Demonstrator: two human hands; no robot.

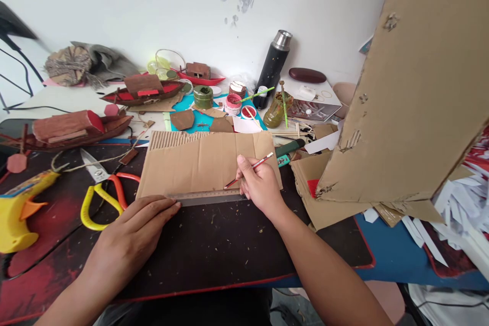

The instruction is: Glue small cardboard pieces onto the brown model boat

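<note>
A piece of corrugated cardboard (206,160) lies on the dark mat, its ridged inner layer bared along the top left edge. Along its near edge runs a clear ruler (214,197). My left hand (139,229) rests flat on the ruler's left end, fingers stretched out over the cardboard's corner. Between the fingers of my right hand (260,183) is a red and black pencil (252,168), its tip at the cardboard just above the ruler. The right hand's lower fingers are by the ruler's right end.
Left are scissors (100,191), a yellow glue gun (28,209) and a brown model boat (69,130). Behind stand paint jars (203,97) and a black thermos (272,69). A tall cardboard sheet (412,91) leans at right, near paper scraps (458,204).
</note>
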